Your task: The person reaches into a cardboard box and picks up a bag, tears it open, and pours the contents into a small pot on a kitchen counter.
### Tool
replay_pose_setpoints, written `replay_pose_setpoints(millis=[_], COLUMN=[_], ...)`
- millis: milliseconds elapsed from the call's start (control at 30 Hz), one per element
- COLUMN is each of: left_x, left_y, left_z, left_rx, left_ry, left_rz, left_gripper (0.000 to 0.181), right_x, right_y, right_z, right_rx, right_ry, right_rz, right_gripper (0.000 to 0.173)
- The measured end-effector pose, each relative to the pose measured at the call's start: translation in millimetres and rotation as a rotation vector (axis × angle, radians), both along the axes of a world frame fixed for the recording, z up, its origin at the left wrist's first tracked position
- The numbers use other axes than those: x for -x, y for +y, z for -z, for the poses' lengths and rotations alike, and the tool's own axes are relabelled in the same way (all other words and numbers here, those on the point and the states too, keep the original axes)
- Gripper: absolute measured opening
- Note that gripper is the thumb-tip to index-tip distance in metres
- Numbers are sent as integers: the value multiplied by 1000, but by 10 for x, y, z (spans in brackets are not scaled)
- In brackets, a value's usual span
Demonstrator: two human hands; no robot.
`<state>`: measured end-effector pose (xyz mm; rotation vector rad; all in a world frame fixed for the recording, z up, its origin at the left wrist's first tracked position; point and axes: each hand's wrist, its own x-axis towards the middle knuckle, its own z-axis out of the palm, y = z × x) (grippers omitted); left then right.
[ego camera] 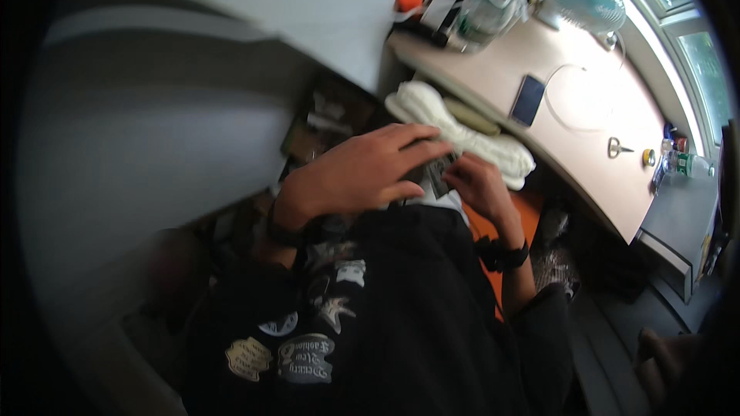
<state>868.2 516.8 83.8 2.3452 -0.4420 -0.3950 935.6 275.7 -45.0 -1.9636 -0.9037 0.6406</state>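
My left hand reaches in from the left, slightly blurred, with its fingers spread and its thumb apart from them. Its fingertips are close to a small, dark, flat item, perhaps a packet. The bent fingers of my right hand pinch that item at its right side. Just beyond both hands lies a cream-white, bone-shaped cushion, partly hidden by the left fingers. Under the hands, something white shows at the hem of a black garment with printed patches.
Beyond the cushion, a desk holds a phone, a cable, scissors, a yellow roll, a large clear bottle and a fan. An orange surface lies below my right hand. A pale panel rises at left.
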Motion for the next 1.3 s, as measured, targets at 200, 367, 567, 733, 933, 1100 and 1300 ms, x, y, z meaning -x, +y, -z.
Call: replay_pose_setpoints(millis=[200,367,567,733,933,1100,1300], left_x=[1819,2649,3116,3318,3462,3956,4425], left_y=[-94,-253,-315,-383,-435,-461,-874], left_z=[625,904,1111,1187,1206,1738,2420], left_rx=[20,462,525,476,620,447,951], left_ry=[50,324,281,259,214,195,46], left_rz=[-319,-650,-859,-993,-1287,-1646,-2078], left_gripper=[72,41,28,31,36,31,29], right_x=[930,1417,1827,1834,1730,1454,1160], right_y=[431,704,974,987,976,1099,1145], right_z=[-384,-393,-376,-477,-317,-134,18], right_rx=[-189,-195,-154,30,48,22,181], right_ry=[17,66,-18,24,41,43,-20], right_rz=[-529,-839,-983,-1073,-1030,-959,-1007], right_gripper=[10,9,14,24,35,33,25])
